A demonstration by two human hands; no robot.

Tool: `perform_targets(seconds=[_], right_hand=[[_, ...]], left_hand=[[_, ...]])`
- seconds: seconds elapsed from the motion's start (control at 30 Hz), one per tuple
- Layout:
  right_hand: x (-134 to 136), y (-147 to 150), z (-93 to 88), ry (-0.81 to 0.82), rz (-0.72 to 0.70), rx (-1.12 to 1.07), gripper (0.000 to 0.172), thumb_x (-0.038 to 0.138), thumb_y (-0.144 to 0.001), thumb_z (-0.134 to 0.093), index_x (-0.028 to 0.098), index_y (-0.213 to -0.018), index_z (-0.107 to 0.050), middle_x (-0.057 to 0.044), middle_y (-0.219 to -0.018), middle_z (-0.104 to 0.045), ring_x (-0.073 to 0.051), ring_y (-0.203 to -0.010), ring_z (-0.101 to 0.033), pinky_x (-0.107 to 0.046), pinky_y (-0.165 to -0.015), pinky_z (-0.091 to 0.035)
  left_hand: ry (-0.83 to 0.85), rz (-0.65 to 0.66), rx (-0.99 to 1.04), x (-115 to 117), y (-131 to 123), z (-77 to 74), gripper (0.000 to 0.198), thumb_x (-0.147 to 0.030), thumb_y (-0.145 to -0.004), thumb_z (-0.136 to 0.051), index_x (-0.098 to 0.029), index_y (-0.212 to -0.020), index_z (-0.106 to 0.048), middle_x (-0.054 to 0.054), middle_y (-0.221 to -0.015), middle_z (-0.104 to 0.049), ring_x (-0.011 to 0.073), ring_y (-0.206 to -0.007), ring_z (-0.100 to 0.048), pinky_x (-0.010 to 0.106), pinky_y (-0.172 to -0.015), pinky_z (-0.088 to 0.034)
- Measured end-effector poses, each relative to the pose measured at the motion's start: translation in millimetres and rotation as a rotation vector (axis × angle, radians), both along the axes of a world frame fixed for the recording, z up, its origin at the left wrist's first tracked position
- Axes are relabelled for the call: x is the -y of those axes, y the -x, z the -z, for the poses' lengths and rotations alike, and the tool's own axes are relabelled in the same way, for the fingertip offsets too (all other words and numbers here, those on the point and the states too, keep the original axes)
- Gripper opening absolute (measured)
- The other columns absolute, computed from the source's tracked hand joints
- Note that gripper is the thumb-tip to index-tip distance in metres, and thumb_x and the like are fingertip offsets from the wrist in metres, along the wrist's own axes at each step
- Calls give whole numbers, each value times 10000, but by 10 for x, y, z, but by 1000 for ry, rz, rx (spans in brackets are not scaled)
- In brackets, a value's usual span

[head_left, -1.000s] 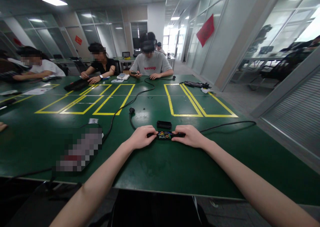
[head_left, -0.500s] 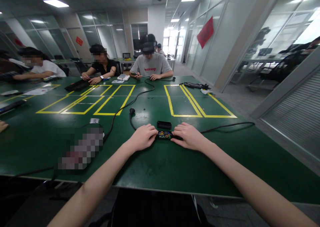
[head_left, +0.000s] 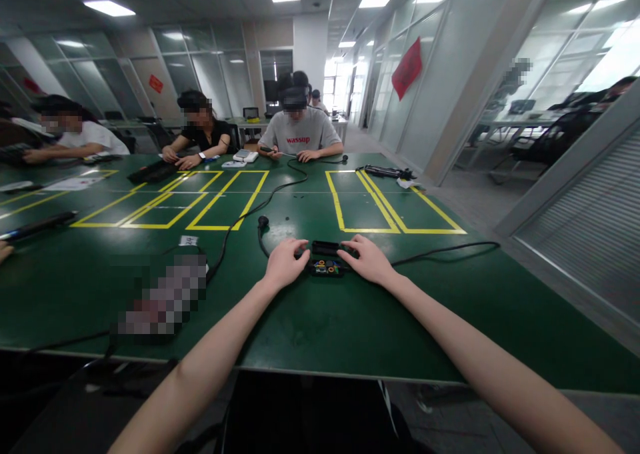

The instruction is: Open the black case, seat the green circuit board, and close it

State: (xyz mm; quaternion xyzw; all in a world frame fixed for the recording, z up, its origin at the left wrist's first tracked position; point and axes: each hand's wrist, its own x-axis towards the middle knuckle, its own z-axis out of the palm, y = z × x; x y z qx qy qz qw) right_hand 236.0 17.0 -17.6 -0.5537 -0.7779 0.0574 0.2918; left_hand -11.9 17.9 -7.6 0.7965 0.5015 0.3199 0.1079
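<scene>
A small black device with coloured parts [head_left: 325,268] lies on the green table [head_left: 320,321] between my hands. Just behind it lies a black rectangular cover [head_left: 326,247]. My left hand [head_left: 285,262] rests on the table left of the device, with its fingers stretched forward to the cover's left end. My right hand [head_left: 364,259] is on the right side, and its fingers reach the cover's right end. The cover stays flat on the table. Neither hand has closed round anything.
A black cable with a plug [head_left: 262,222] runs across the table, and another cable [head_left: 450,249] trails off right. A blurred-out object [head_left: 165,294] lies at my left. Yellow tape rectangles [head_left: 350,207] mark the table. Three people sit along the far side.
Both hands have left the ends of the small device and moved forward and inward, so the fingers now reach the black cover behind it. The device has stayed in place.
</scene>
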Motion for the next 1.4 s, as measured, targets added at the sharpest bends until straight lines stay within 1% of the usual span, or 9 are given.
perform_targets(seconds=[0.07, 0.13, 0.23, 0.33, 0.47, 0.53, 0.63, 1.13, 1.4], right_hand=[[-17, 15, 24, 44, -9, -56, 291, 397, -918, -651, 163, -1026, -787, -95, -948, -688, -216, -810, -652, -340, -745, -517], [-26, 19, 44, 79, -51, -143, 254, 386, -880, -691, 172, -983, -783, -78, -913, -695, -205, -777, -649, -341, -733, -537], [-30, 20, 67, 151, -115, -363, 231, 330, -822, -740, 184, -1000, -756, -53, -887, -733, -185, -743, -668, -331, -720, -568], [-6, 34, 65, 232, -170, -577, 242, 278, -788, -757, 183, -1010, -738, -58, -912, -763, -194, -819, -720, -329, -760, -601], [55, 47, 28, 273, -164, -693, 267, 289, -804, -749, 185, -1051, -744, -75, -999, -770, -186, -757, -742, -332, -724, -631], [74, 41, 15, 289, -155, -707, 280, 293, -818, -745, 190, -1079, -747, -77, -1019, -770, -177, -696, -738, -331, -685, -640], [77, 31, 17, 290, -165, -692, 276, 280, -820, -753, 191, -1082, -754, -75, -1018, -776, -176, -699, -742, -317, -674, -644], [69, 63, 41, 284, -169, -667, 272, 263, -828, -731, 179, -1086, -754, -75, -1032, -770, -176, -773, -746, -314, -746, -637], [94, 50, -5, 288, -182, -659, 267, 281, -804, -744, 186, -1053, -754, -68, -1006, -775, -179, -743, -736, -321, -714, -629]], left_hand=[[57, -40, -18, -44, -48, 18, 255, -243, -905, -636, -179, -1117, -761, 96, -1078, -745, 277, -1090, -666, 400, -965, -535], [108, -43, 28, -72, -81, 37, 224, -237, -885, -665, -190, -1077, -771, 92, -1069, -750, 278, -1062, -685, 407, -958, -549], [177, -3, 179, -90, -99, 66, 185, -168, -847, -700, -186, -1023, -756, 71, -993, -776, 237, -938, -730, 377, -905, -586], [226, 57, 365, -89, -103, 85, 180, -78, -812, -688, -167, -963, -730, 52, -899, -784, 193, -845, -751, 320, -837, -614], [245, 122, 550, -69, -103, 88, 220, -84, -797, -686, -143, -1005, -730, 64, -918, -779, 190, -836, -754, 305, -783, -634], [262, 157, 573, -59, -93, 89, 239, -100, -800, -689, -134, -1032, -739, 75, -947, -781, 194, -849, -755, 315, -793, -639], [302, 183, 579, -56, -66, 99, 234, -113, -802, -693, -122, -1028, -754, 90, -971, -786, 202, -857, -760, 328, -805, -641], [386, 167, 602, -52, -17, 64, 268, -123, -771, -742, -111, -1037, -774, 107, -995, -795, 212, -831, -770, 348, -828, -639], [400, 163, 559, -50, -9, 42, 227, -165, -764, -734, -124, -986, -756, 82, -936, -786, 208, -808, -758, 320, -782, -625]])
